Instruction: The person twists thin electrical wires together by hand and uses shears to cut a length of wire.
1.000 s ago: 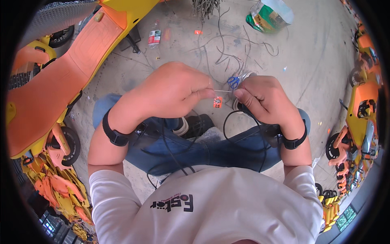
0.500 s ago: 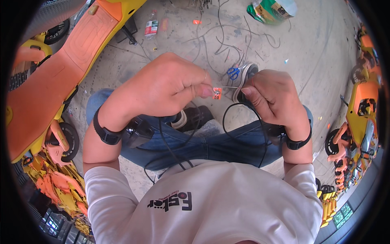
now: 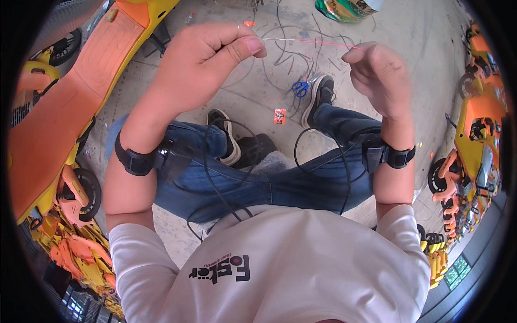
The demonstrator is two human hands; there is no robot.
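My left hand (image 3: pixel 212 64) pinches the silvery end of a thin wire (image 3: pixel 309 41) between thumb and forefinger. The wire runs taut across to the right and turns red on its way. At the other end, my right hand (image 3: pixel 381 75) has its fingertips closed on the red part. Both hands are raised out in front of my knees, well apart. Below the wire, a pair of blue-handled scissors (image 3: pixel 300 88) lies on the floor beside my right shoe (image 3: pixel 321 94).
A small orange card (image 3: pixel 279 116) lies between my feet. Black cut cables (image 3: pixel 293 54) and a green bag (image 3: pixel 347 9) are on the concrete. An orange-and-yellow vehicle (image 3: pixel 75 91) stands at left, with more vehicles (image 3: pixel 474 129) at right. Black cords (image 3: pixel 207 161) hang over my lap.
Both hands have moved up and away from me and spread farther apart. A longer stretch of wire, with its red part, shows between them. My right leg has shifted outward.
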